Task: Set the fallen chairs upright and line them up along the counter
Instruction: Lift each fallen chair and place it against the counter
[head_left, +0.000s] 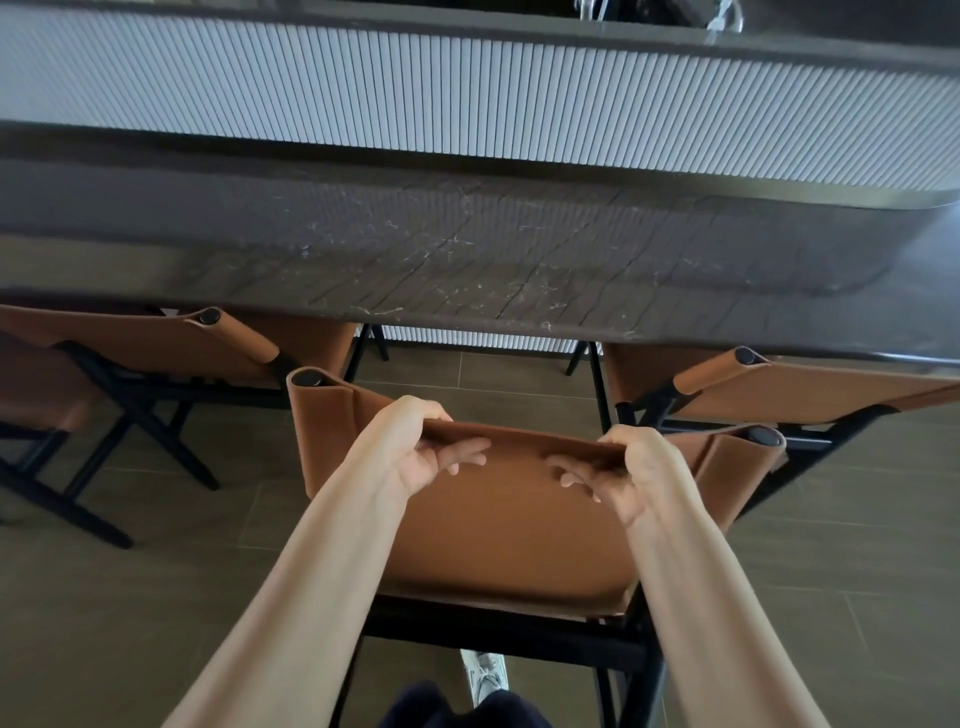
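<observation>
Head view: three chairs with tan leather and black frames stand on the tiled floor (130, 597), and two bare hands are at work.

The left hand (421, 447) and the right hand (628, 467) both hold the top edge of the middle chair's (498, 535) leather back. The left fingers (462, 451) and the right fingers (569, 470) are curled on the near face of the leather and pinch its top edge. The two sets of fingertips point toward each other with a gap of bare leather between them. This chair stands upright, its back directly below the fingers and its seat side toward the dark stone tabletop (467, 249) beyond them.

The second chair (156, 343) is left of the fingers, the third chair (810, 384) right of them. Both have their tops just under the tabletop's near edge.

Beyond the tabletop runs one pale fluted panel (467, 104). Below the forearms, one light shoe (485, 670) shows on the floor.
</observation>
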